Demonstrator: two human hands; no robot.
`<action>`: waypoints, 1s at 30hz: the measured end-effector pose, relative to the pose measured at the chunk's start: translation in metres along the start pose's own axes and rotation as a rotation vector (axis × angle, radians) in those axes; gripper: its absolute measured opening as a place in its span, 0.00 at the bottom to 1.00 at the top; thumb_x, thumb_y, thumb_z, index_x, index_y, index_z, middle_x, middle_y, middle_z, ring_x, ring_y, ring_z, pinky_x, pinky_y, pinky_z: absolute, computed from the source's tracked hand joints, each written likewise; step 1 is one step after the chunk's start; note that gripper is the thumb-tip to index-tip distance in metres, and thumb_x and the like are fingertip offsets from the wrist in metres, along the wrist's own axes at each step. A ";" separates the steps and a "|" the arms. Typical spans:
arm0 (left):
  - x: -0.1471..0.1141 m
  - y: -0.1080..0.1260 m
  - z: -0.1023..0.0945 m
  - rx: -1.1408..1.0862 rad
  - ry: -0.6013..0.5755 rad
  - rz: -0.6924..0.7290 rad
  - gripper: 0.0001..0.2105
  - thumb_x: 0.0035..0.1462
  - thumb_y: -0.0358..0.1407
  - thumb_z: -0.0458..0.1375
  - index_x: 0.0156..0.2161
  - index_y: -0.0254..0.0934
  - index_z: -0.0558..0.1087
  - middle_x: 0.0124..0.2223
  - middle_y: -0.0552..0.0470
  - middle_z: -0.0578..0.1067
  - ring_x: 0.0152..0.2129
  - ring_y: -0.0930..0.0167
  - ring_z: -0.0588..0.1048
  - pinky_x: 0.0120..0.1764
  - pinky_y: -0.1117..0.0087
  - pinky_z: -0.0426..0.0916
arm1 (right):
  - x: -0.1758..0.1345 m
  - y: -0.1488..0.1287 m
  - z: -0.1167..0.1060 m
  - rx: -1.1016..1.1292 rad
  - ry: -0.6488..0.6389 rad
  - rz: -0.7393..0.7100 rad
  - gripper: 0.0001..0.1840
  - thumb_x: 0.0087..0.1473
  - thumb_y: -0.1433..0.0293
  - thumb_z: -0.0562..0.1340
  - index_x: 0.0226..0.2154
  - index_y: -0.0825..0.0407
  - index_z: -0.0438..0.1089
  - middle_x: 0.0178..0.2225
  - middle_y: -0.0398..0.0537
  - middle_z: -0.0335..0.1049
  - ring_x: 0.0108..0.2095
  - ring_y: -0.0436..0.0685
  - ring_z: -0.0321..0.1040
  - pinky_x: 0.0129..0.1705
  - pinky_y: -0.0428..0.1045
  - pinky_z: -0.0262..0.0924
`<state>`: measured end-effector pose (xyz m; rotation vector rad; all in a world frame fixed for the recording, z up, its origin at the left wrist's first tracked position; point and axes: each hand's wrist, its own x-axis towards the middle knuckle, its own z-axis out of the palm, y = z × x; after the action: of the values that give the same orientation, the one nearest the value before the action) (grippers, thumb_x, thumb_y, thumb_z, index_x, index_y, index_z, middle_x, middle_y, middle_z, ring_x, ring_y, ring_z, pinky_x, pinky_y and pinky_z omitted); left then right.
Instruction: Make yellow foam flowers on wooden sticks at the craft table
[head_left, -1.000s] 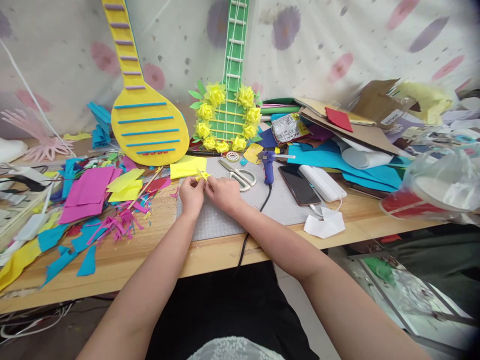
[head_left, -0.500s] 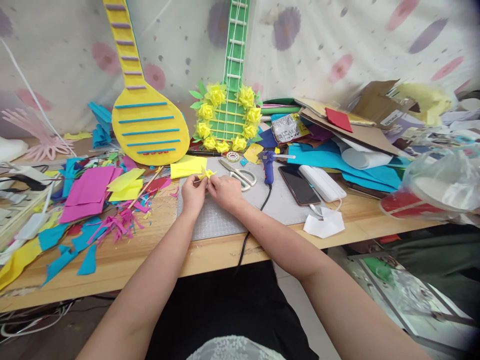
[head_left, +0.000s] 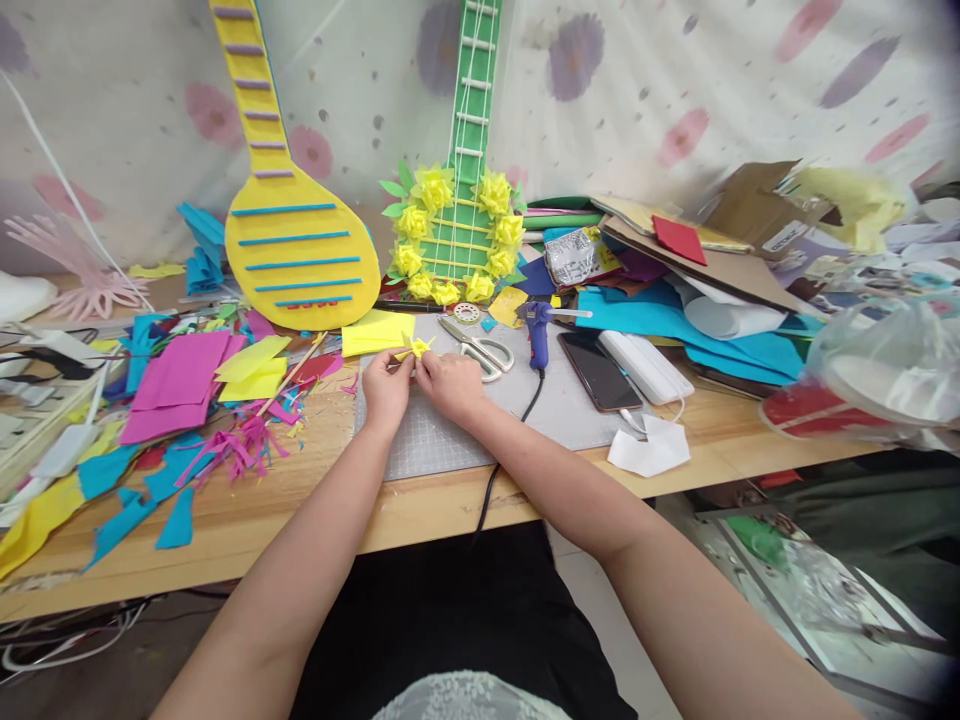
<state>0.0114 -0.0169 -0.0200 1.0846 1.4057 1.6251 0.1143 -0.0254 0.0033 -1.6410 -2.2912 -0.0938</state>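
Between the fingertips of both hands is a small yellow paper flower (head_left: 417, 348), its pointed petals sticking up. My left hand (head_left: 387, 390) pinches it from the left, and my right hand (head_left: 453, 384) pinches it from the right; the fingers hide its base. Both hands are over the grey cutting mat (head_left: 427, 440). Just behind my left hand lie yellow paper sheets (head_left: 375, 332). Scissors (head_left: 484, 352) with pale handles rest beside my right hand. Farther right is a blue glue gun (head_left: 538, 338) with its black cord running toward the table edge.
A yellow paper-covered lute shape (head_left: 300, 250) and a green one (head_left: 457, 235) ringed with yellow flowers lean at the back. Coloured paper scraps (head_left: 180, 390) cover the left. A phone (head_left: 598, 370), white power bank (head_left: 645, 365) and bagged red-and-white tub (head_left: 840, 390) stand right.
The yellow flower has turned slightly in my fingertips, and its petals show a little more. Both hands stay in nearly the same place.
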 end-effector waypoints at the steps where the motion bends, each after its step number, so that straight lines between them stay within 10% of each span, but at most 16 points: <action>1: 0.000 0.000 0.000 0.003 0.000 -0.004 0.07 0.42 0.35 0.59 0.30 0.36 0.72 0.29 0.54 0.73 0.21 0.75 0.71 0.25 0.71 0.68 | 0.000 0.000 0.000 -0.001 -0.001 0.001 0.23 0.60 0.63 0.41 0.36 0.53 0.69 0.32 0.54 0.73 0.33 0.56 0.69 0.31 0.47 0.49; 25: 0.024 -0.004 -0.017 -0.009 0.199 -0.002 0.08 0.46 0.34 0.56 0.34 0.35 0.67 0.33 0.51 0.73 0.29 0.72 0.74 0.28 0.71 0.70 | -0.009 0.005 -0.012 0.134 -0.066 -0.120 0.14 0.53 0.62 0.51 0.31 0.51 0.69 0.29 0.46 0.73 0.31 0.53 0.68 0.29 0.45 0.48; 30: 0.028 0.004 -0.022 -0.033 0.135 -0.027 0.06 0.46 0.32 0.56 0.32 0.35 0.68 0.33 0.51 0.73 0.30 0.73 0.73 0.30 0.72 0.69 | -0.002 0.023 -0.008 0.389 0.029 0.044 0.15 0.56 0.64 0.46 0.33 0.51 0.66 0.28 0.43 0.71 0.28 0.49 0.65 0.31 0.44 0.50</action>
<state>-0.0197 -0.0008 -0.0135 0.9485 1.4686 1.7233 0.1379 -0.0208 0.0070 -1.4729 -2.0863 0.3167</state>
